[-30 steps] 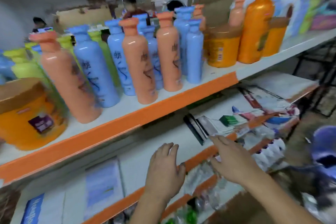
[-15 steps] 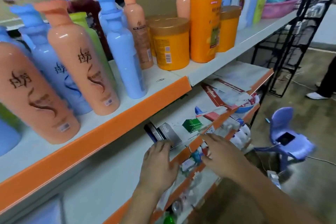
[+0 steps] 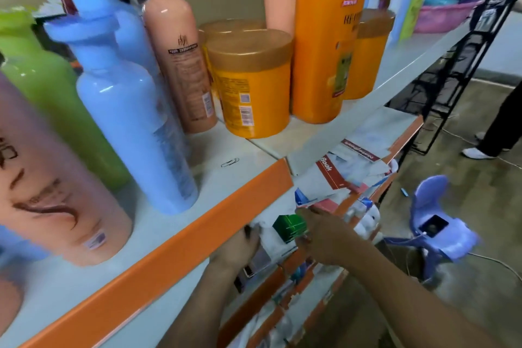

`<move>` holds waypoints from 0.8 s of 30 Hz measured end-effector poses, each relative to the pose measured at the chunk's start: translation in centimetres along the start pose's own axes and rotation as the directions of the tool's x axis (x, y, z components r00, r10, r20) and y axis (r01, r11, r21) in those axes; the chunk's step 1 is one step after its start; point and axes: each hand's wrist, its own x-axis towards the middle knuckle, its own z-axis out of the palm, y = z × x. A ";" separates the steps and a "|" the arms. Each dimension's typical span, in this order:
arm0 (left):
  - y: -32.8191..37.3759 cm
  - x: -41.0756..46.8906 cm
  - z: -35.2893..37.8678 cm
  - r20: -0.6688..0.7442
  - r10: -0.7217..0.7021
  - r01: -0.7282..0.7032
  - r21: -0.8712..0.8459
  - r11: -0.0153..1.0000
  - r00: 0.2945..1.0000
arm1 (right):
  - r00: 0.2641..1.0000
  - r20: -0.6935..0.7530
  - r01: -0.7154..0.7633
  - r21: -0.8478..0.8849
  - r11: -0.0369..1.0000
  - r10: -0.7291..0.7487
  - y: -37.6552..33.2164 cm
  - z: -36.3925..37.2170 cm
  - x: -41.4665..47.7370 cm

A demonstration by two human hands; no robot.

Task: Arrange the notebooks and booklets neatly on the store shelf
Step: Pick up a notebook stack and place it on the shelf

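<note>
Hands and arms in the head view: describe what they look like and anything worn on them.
Both the left hand and right hand are bare, with no gloves, and no rings or watch that can be made out. Both forearms are uncovered as far as the frame shows; no sleeve is in view. Finer detail is blurred.

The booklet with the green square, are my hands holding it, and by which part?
Both hands are on the booklet: the left hand at its left edge, the right hand at its right edge. Whether either truly grips it cannot be told.
</note>
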 end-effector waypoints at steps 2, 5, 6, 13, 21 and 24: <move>0.2 0.3 0.4 -0.069 -0.013 0.017 0.051 0.999 0.997 | 0.999 0.036 0.001 0.006 1.000 -0.001 0.5 -0.2 1.4; 0.3 0.4 2.0 -0.189 0.032 -0.012 0.108 0.994 0.982 | 0.998 0.062 0.014 0.009 1.000 -0.015 1.2 -0.5 3.5; 0.6 0.2 2.6 -0.135 -0.002 0.011 0.066 0.998 0.991 | 0.997 0.072 0.034 0.009 0.999 -0.034 1.5 -0.6 4.1; 2.9 0.5 4.6 -0.184 -0.147 0.137 -0.066 0.988 0.972 | 0.961 0.211 0.172 0.047 0.984 -0.178 4.7 -1.3 8.3; 4.1 4.3 3.0 -0.097 -0.423 0.416 -0.081 0.906 0.901 | 0.898 0.243 0.352 0.108 0.930 -0.368 7.9 -1.7 11.2; 4.5 4.5 3.6 -0.155 -0.440 0.431 -0.087 0.898 0.885 | 0.865 0.273 0.395 0.147 0.907 -0.421 9.2 -2.1 11.7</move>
